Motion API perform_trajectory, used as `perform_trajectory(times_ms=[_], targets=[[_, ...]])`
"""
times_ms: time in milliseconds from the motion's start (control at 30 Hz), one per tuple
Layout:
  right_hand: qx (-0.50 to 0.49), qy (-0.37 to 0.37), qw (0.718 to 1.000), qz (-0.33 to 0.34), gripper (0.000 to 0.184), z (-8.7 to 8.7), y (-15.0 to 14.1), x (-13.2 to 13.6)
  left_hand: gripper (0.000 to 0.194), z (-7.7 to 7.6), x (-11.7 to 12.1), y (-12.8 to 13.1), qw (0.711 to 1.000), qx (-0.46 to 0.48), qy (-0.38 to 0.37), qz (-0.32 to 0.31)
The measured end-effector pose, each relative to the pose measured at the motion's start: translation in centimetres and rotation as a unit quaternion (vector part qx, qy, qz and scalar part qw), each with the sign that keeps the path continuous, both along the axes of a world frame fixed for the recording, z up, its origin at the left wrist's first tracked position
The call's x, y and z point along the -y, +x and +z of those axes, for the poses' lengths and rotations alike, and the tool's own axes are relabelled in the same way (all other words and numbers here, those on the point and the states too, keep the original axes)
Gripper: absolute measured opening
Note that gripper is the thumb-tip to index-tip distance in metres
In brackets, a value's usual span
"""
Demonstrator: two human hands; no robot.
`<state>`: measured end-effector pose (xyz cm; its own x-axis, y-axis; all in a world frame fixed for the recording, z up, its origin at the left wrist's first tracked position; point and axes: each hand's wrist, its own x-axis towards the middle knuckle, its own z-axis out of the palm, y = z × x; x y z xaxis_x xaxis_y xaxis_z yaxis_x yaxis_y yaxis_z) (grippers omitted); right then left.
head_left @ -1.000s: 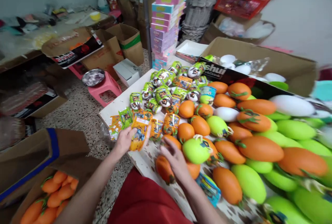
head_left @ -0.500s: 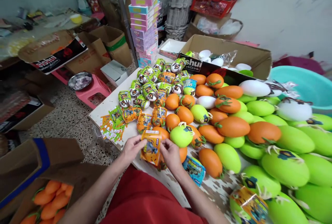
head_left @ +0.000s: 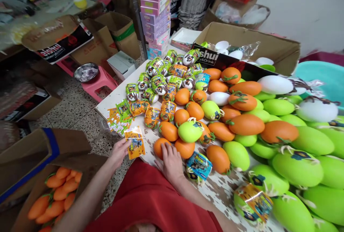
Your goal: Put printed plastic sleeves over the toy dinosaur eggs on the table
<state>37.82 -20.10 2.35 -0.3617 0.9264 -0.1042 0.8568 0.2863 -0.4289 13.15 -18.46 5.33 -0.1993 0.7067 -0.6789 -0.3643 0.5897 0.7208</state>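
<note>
My left hand (head_left: 120, 153) pinches an orange printed plastic wrapper (head_left: 136, 145) by its left edge, past the front edge of the table. At the near side of the table, my right hand (head_left: 172, 164) has its fingers over an orange plastic egg (head_left: 160, 146), with the thumb by its lower side. Right beside those fingers lies another orange egg (head_left: 185, 148), and behind it a lime green egg (head_left: 190, 131). A blue printed wrapper (head_left: 199, 165) sits around a green egg to the right of my hand. Flat wrappers (head_left: 118, 119) lie in a loose pile at the left table corner.
Wrapped eggs (head_left: 158, 84) crowd the table's back left; bare green eggs (head_left: 297, 167) fill the right. Behind stand an open carton (head_left: 252, 42) and stacked boxes (head_left: 156, 17). A pink stool (head_left: 99, 83) holds a metal bowl (head_left: 86, 72). Orange eggs (head_left: 60, 192) fill a carton at lower left.
Both hands held the orange wrapper before. My right hand has let go of it and moved onto an orange egg, while my left hand has carried the wrapper leftward. The view has shifted slightly.
</note>
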Motion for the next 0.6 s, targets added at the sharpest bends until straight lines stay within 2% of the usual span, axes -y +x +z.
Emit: perform_trajectory(times_ms=[67, 167, 233, 300, 333, 367, 433, 467, 500, 533, 567, 600], targets=[[0.041, 0.006, 0.999, 0.023, 0.077, -0.5, -1.2, -0.1, 0.031, -0.7, 0.4, 0.3, 1.000, 0.009, -0.017, 0.021], [0.044, 0.014, 0.999, 0.016, 0.063, -1.4, -2.1, -0.4, 0.026, -0.6, 0.8, 0.3, 0.998, 0.047, -0.025, 0.014], [-0.017, -0.012, 1.000, -0.016, 0.059, -1.5, -1.9, -0.8, 0.025, 0.0, 0.8, -0.1, 0.998, 0.054, -0.024, 0.003], [-0.147, -0.081, 0.983, -0.074, 0.070, -1.1, -1.2, -1.1, 0.027, 0.7, 0.8, -0.8, 0.999, 0.043, -0.024, -0.015], [-0.233, -0.139, 0.957, -0.107, 0.076, -0.6, -0.7, -1.2, 0.029, 1.0, 0.8, -1.1, 0.999, 0.034, -0.024, -0.027], [-0.324, -0.210, 0.912, -0.137, 0.077, 0.0, -0.2, -1.3, 0.031, 1.3, 0.7, -1.3, 0.999, 0.027, -0.023, -0.039], [-0.486, -0.357, 0.778, -0.175, 0.067, 1.1, 1.0, -1.2, 0.035, 1.8, 0.7, -1.4, 0.998, 0.023, -0.018, -0.059], [-0.541, -0.416, 0.707, -0.185, 0.059, 1.6, 1.5, -1.1, 0.036, 2.1, 0.7, -1.3, 0.997, 0.023, -0.017, -0.065], [-0.579, -0.456, 0.648, -0.194, 0.053, 2.0, 1.9, -1.0, 0.037, 2.3, 0.7, -1.0, 0.997, 0.024, -0.017, -0.070], [-0.603, -0.478, 0.605, -0.204, 0.049, 2.3, 2.2, -0.8, 0.038, 2.6, 0.6, -0.6, 0.997, 0.028, -0.015, -0.077], [-0.617, -0.487, 0.579, -0.215, 0.047, 2.5, 2.5, -0.7, 0.040, 2.8, 0.5, -0.2, 0.996, 0.034, -0.011, -0.087], [-0.626, -0.490, 0.564, -0.224, 0.046, 2.6, 2.7, -0.6, 0.041, 3.1, 0.4, 0.3, 0.994, 0.041, -0.005, -0.100]])
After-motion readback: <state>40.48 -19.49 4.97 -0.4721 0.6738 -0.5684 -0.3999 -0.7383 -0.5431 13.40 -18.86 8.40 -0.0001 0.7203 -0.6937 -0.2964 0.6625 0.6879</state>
